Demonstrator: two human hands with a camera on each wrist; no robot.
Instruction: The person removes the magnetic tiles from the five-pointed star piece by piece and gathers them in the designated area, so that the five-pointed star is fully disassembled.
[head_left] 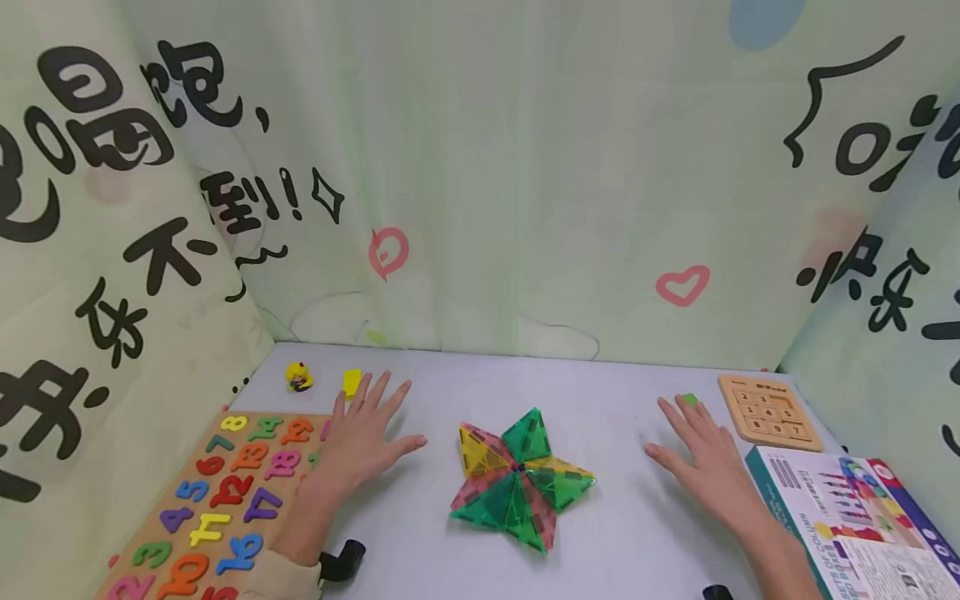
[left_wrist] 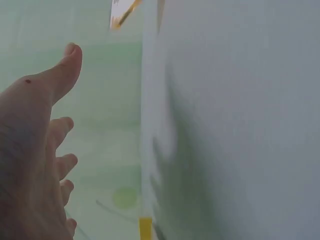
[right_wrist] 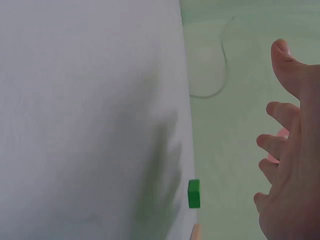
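Observation:
A star-shaped build of translucent magnetic tiles (head_left: 517, 482) in green, pink and yellow lies on the white table between my hands. To its left, my left hand (head_left: 363, 437) hovers palm down with fingers spread and holds nothing; it partly covers the right edge of the number board. On the other side, my right hand (head_left: 701, 454) is also held above the table, fingers extended, nothing in it. A green block (right_wrist: 194, 193) stands beyond the right fingertips, mostly covered in the head view. Just past the left fingertips is a yellow block (head_left: 352, 382).
The wooden number board (head_left: 197, 492) with colourful numerals fills the left side. A small yellow figurine (head_left: 298, 377) stands at the back left. At the right are a wooden number tablet (head_left: 770, 411) and a printed box (head_left: 862, 521). Printed curtains (head_left: 525, 167) enclose the table.

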